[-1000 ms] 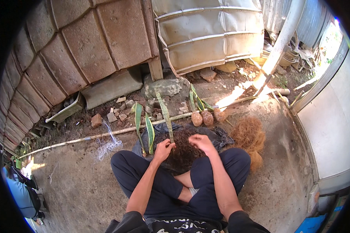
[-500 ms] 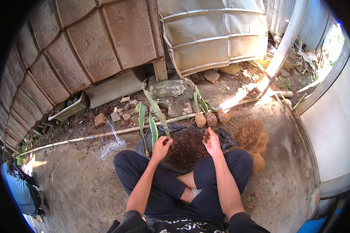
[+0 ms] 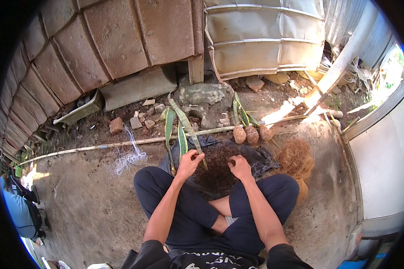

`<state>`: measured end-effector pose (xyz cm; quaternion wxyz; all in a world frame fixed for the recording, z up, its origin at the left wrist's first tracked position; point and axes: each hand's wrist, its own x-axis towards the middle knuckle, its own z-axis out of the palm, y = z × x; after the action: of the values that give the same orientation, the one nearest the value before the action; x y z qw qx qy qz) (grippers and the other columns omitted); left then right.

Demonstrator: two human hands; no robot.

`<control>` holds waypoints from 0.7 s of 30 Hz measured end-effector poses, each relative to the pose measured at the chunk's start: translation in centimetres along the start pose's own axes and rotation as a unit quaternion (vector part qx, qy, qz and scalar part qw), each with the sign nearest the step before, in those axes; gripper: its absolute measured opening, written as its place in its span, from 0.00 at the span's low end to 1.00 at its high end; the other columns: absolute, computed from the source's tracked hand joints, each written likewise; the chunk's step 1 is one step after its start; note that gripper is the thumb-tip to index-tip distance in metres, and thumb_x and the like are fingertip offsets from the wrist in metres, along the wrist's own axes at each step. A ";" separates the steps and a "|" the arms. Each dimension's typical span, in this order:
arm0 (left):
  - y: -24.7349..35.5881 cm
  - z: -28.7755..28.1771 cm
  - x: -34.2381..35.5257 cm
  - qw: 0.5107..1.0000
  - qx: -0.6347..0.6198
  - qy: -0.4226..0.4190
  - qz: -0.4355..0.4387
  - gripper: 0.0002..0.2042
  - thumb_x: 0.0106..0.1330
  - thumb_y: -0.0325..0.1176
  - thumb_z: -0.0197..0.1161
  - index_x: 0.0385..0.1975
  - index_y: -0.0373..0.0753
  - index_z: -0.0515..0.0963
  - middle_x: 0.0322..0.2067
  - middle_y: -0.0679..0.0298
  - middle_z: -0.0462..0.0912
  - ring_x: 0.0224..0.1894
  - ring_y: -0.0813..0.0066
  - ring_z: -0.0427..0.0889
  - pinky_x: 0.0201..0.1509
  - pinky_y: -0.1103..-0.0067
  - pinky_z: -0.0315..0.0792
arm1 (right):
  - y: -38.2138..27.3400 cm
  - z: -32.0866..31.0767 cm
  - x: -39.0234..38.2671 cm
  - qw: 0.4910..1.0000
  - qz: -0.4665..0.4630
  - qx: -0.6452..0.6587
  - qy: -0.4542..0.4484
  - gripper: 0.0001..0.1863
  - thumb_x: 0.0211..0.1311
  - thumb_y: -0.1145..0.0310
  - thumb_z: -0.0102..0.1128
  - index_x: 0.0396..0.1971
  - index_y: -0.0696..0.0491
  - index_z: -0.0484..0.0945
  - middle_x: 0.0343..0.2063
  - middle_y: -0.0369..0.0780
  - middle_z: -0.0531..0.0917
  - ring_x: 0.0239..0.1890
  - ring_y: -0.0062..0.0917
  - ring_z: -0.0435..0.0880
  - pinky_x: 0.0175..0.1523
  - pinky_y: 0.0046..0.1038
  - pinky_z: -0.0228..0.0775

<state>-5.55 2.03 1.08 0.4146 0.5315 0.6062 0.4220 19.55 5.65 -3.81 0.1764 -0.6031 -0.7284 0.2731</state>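
My left hand (image 3: 190, 165) is closed in a pinch on a long snake plant leaf (image 3: 184, 119), near its lower end. The leaf leans up and away to the left. Two more snake plant leaves (image 3: 169, 130) with yellow edges stand just left of it. Dark soil (image 3: 215, 168) lies heaped on a black plastic sheet (image 3: 265, 157) before my crossed legs. Over the soil's right side my right hand (image 3: 240, 167) has its fingers curled together; what they hold, if anything, is hidden. Beyond it sit three brown string-wrapped root balls (image 3: 252, 135), with snake plant leaves (image 3: 241, 111) rising from them.
Brown fibre (image 3: 295, 158) is piled by my right knee. Tangled white string (image 3: 128, 159) lies on the ground to the left. A long bamboo pole (image 3: 148, 141) runs across beyond the sheet, with broken bricks (image 3: 116, 125) behind it. At far left is a person in blue (image 3: 19, 215).
My right hand has come down and nearer over the soil, its fingers curling in. My left hand keeps its pinch on the leaf. The whole view has shifted slightly.
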 end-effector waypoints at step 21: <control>-3.1 0.4 2.2 0.976 0.096 0.178 0.083 0.12 0.62 0.34 0.65 0.29 0.29 0.76 0.27 0.53 0.74 0.30 0.54 0.77 0.37 0.66 0.70 | -6.1 5.9 1.3 0.914 -0.254 -0.267 -0.171 0.38 0.59 0.46 0.61 0.68 0.43 0.62 0.70 0.44 0.56 0.72 0.37 0.52 0.73 0.43 0.44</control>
<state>-6.30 4.03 -2.11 0.2106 0.5338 0.6618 0.4825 11.03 5.05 -4.85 -0.0551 -0.3669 -0.9217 0.1131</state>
